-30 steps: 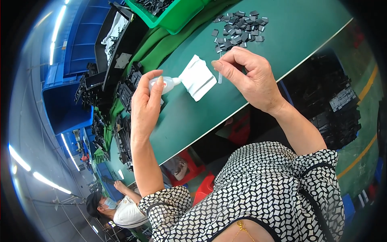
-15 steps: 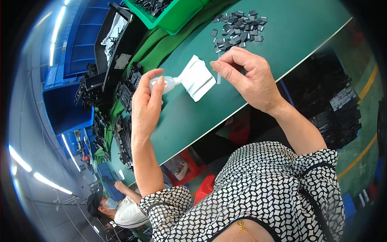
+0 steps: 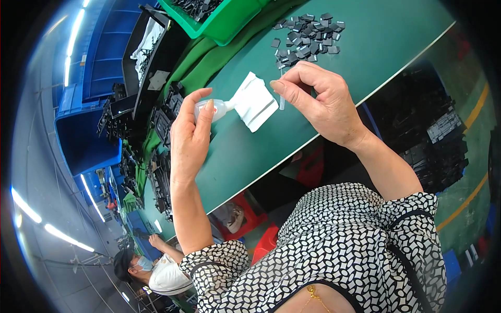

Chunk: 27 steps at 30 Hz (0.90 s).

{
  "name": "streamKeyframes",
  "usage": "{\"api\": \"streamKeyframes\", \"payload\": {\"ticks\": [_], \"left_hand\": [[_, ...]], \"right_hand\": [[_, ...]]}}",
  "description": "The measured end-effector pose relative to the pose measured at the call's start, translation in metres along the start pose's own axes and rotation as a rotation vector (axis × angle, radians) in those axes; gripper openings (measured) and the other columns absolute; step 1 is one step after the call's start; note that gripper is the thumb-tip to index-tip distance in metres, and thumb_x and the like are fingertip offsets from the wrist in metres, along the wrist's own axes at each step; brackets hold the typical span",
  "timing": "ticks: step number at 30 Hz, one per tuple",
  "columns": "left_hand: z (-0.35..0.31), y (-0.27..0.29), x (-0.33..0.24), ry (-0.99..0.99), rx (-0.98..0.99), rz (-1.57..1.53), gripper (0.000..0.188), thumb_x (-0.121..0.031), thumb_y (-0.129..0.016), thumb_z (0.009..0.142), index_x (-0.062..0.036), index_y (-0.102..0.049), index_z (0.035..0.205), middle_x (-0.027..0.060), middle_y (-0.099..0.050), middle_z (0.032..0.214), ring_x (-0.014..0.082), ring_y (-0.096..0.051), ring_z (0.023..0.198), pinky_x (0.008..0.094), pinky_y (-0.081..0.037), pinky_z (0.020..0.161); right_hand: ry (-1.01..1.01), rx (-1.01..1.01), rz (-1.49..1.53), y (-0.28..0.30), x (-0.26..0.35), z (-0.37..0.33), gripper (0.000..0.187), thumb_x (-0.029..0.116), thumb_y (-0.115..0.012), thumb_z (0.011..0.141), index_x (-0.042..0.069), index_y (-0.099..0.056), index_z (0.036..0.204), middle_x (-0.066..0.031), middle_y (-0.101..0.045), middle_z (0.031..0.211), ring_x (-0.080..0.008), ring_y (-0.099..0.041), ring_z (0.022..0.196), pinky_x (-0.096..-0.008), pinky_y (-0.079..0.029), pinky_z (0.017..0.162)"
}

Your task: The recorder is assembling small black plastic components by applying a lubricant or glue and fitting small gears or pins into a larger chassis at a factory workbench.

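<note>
My left hand point(image 3: 191, 138) is closed around a small translucent squeeze bottle point(image 3: 219, 108), tipped on its side with its nozzle toward a folded white cloth or paper point(image 3: 255, 104) on the table. Just right of the white piece, my right hand point(image 3: 321, 101) pinches a thin clear plastic strip or tube point(image 3: 282, 102) between thumb and finger. Its lower end sticks out below the fingertips, and the fingers cover its middle. Beyond my right hand lies a loose pile of small flat black plastic pieces point(image 3: 308, 36).
The green table point(image 3: 245, 156) has a pale front edge. A green bin point(image 3: 224, 26) with black parts stands at the far side on green cloth point(image 3: 195, 70). Black parts point(image 3: 162, 169) are heaped along the left. Another person point(image 3: 164, 271) works at lower left. Black parts point(image 3: 433, 156) lie right of the table.
Almost nothing differs. The right hand and the clear strip have shifted very slightly left; the left hand keeps its hold on the bottle.
</note>
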<state>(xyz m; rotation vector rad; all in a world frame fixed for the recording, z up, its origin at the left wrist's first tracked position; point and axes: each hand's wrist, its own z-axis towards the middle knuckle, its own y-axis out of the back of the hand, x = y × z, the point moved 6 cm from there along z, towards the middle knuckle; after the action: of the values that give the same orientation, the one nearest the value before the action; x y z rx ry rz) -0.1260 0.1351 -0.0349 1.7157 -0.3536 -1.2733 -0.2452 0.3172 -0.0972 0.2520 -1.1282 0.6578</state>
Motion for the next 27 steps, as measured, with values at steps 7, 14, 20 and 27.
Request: {"api": "streamKeyframes", "payload": {"ticks": [7, 14, 20, 27], "left_hand": [[-0.0007, 0.0005, -0.0044, -0.008, -0.012, 0.024, 0.032, -0.026, -0.053, 0.097, -0.0043, -0.057, 0.119, 0.0074, -0.062, 0.083, 0.0116, -0.054, 0.073, 0.0257, -0.044, 0.067], [0.0008, 0.0002, -0.0019, 0.005, -0.007, -0.001, 0.031, -0.025, -0.054, 0.096, -0.0044, -0.057, 0.120, 0.0068, -0.063, 0.082, 0.0108, -0.054, 0.075, 0.0250, -0.044, 0.067], [0.0021, -0.0010, 0.0010, -0.025, -0.013, -0.022, 0.031, -0.024, -0.054, 0.096, -0.0050, -0.057, 0.120, 0.0068, -0.063, 0.083, 0.0108, -0.055, 0.075, 0.0251, -0.044, 0.068], [0.0019, -0.0003, -0.0014, -0.045, -0.012, 0.032, 0.031, -0.025, -0.053, 0.096, -0.0065, -0.056, 0.122, 0.0076, -0.064, 0.083, 0.0120, -0.057, 0.076, 0.0260, -0.046, 0.070]], "right_hand": [[-0.008, 0.000, 0.005, -0.0002, 0.0015, -0.0001, 0.017, 0.012, -0.065, 0.090, -0.003, -0.064, 0.082, -0.0030, -0.058, 0.070, -0.0074, -0.048, 0.057, -0.0238, -0.039, 0.051], [-0.004, 0.004, -0.003, -0.0004, 0.0005, -0.0001, 0.017, 0.012, -0.064, 0.090, -0.003, -0.064, 0.082, -0.0030, -0.058, 0.070, -0.0075, -0.048, 0.057, -0.0240, -0.039, 0.051], [-0.001, 0.000, 0.001, -0.0004, 0.0002, 0.0002, 0.017, 0.012, -0.065, 0.089, -0.003, -0.064, 0.081, -0.0030, -0.057, 0.069, -0.0075, -0.048, 0.057, -0.0242, -0.039, 0.050], [-0.003, 0.004, -0.003, -0.0004, 0.0003, 0.0001, 0.016, 0.012, -0.065, 0.089, -0.003, -0.064, 0.082, -0.0029, -0.057, 0.069, -0.0073, -0.047, 0.056, -0.0241, -0.038, 0.050]]}}
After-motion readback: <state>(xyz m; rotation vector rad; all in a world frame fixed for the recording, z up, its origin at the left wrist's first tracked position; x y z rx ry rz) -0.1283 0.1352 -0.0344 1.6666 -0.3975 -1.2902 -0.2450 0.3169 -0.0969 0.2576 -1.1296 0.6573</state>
